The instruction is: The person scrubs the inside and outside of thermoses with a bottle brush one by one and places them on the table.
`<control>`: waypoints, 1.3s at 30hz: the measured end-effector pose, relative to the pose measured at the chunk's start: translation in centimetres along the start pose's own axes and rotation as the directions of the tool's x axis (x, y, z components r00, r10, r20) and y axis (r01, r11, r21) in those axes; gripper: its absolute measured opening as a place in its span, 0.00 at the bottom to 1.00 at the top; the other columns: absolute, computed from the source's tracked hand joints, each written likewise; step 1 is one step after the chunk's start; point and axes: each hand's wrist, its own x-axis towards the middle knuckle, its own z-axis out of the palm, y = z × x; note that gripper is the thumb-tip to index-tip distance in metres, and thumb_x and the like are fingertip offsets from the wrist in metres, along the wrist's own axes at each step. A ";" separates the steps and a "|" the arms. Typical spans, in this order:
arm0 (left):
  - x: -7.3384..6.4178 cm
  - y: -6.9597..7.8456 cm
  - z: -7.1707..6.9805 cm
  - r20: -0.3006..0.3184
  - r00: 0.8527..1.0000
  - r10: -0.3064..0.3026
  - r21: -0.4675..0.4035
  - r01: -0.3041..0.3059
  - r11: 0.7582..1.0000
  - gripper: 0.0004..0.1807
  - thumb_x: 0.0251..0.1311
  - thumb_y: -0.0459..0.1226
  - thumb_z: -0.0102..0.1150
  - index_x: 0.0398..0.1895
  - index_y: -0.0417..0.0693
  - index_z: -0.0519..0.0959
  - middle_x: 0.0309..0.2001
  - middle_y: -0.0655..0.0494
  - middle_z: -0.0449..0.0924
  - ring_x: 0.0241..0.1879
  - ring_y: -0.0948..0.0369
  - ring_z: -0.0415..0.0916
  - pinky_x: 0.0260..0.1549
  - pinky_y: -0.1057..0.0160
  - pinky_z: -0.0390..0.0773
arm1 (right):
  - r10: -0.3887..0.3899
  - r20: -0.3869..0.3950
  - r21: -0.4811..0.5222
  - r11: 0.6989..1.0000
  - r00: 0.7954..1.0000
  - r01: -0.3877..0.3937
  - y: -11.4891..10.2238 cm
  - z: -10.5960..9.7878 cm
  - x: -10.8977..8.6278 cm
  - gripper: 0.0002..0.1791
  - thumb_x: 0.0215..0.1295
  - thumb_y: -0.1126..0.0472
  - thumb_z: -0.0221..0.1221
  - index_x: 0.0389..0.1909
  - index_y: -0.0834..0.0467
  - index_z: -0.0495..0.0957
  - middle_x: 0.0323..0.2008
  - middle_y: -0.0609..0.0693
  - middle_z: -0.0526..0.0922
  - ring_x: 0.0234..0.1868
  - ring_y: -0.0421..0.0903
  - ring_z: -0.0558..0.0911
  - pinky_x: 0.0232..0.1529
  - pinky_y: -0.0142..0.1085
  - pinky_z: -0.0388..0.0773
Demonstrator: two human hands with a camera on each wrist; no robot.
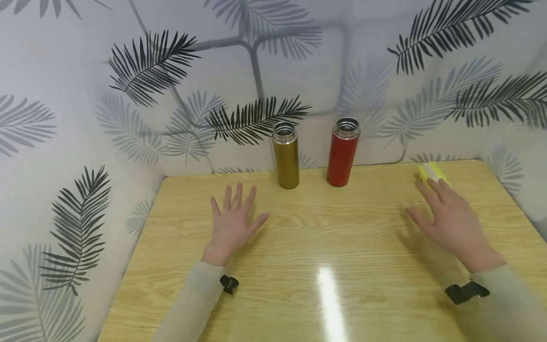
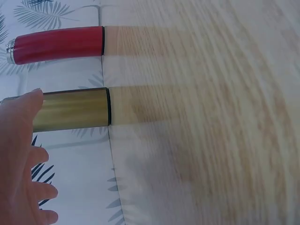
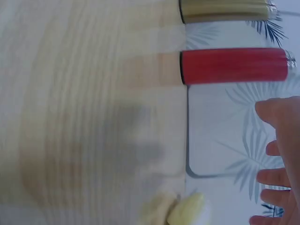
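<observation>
My left hand (image 1: 232, 227) is spread with straight fingers over the left part of the table, holding nothing. Ahead of it and to the right stands a gold flask (image 1: 287, 159), upright and lidless, its steel mouth showing. A red flask (image 1: 340, 154) of the same shape stands upright to its right, also without a lid. At the right, my right hand (image 1: 455, 223) hangs over the table with loosely extended fingers and thumb apart. Just beyond its fingertips, partly covered by them in the head view, lies a small yellow and white block-like thing (image 1: 431, 171).
The wood-grain table (image 1: 299, 228) meets a wall (image 1: 299, 57) printed with dark and grey palm leaves right behind the flasks. Each wrist wears a black strap device (image 1: 230, 284). A bright light reflection falls on the table's near middle.
</observation>
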 end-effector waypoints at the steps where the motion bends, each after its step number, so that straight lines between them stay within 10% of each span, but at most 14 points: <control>1: 0.0 0.0 0.0 0.000 1.000 -0.003 -0.013 0.003 1.000 0.45 0.72 0.68 0.44 0.84 0.58 0.54 0.83 0.41 0.46 0.82 0.40 0.35 0.71 0.24 0.31 | 0.009 0.008 0.006 1.000 1.000 -0.009 0.3 -0.4 -0.1 0.35 0.71 0.51 0.65 0.70 0.68 0.69 0.62 0.75 0.74 0.63 0.77 0.71 0.58 0.73 0.67; 8: -0.4 -0.1 0.2 -0.043 0.999 0.013 -0.038 -0.015 0.999 0.41 0.71 0.65 0.52 0.77 0.49 0.69 0.77 0.38 0.63 0.75 0.38 0.58 0.70 0.25 0.50 | 0.114 0.176 -0.035 0.993 0.978 -0.110 3.0 -3.6 -0.4 0.27 0.78 0.54 0.58 0.65 0.72 0.71 0.54 0.76 0.77 0.50 0.74 0.76 0.44 0.67 0.74; 15: -0.5 0.2 -0.1 -0.041 0.999 0.036 -0.062 -0.038 0.997 0.38 0.72 0.62 0.55 0.75 0.49 0.70 0.69 0.40 0.72 0.69 0.39 0.66 0.68 0.31 0.58 | -0.075 0.114 -0.099 0.991 0.991 0.087 6.3 -3.8 -0.7 0.18 0.62 0.70 0.69 0.51 0.71 0.80 0.35 0.66 0.83 0.32 0.62 0.81 0.31 0.57 0.78; 24: -0.5 0.5 0.1 0.008 0.999 0.041 -0.062 -0.041 0.997 0.37 0.73 0.62 0.54 0.75 0.50 0.70 0.67 0.42 0.75 0.67 0.41 0.68 0.63 0.34 0.64 | -0.342 0.180 -0.112 0.924 0.922 0.365 10.0 -2.3 -2.2 0.27 0.43 0.79 0.74 0.49 0.63 0.85 0.29 0.47 0.81 0.26 0.48 0.78 0.25 0.42 0.76; 39: -0.6 0.5 0.4 -0.047 0.996 0.077 -0.042 -0.079 0.996 0.34 0.72 0.59 0.58 0.71 0.50 0.74 0.64 0.43 0.77 0.65 0.42 0.70 0.64 0.32 0.63 | -0.366 0.280 -0.122 0.904 0.887 0.411 11.0 -0.9 -2.5 0.24 0.41 0.76 0.74 0.43 0.59 0.88 0.31 0.47 0.82 0.29 0.50 0.79 0.26 0.44 0.77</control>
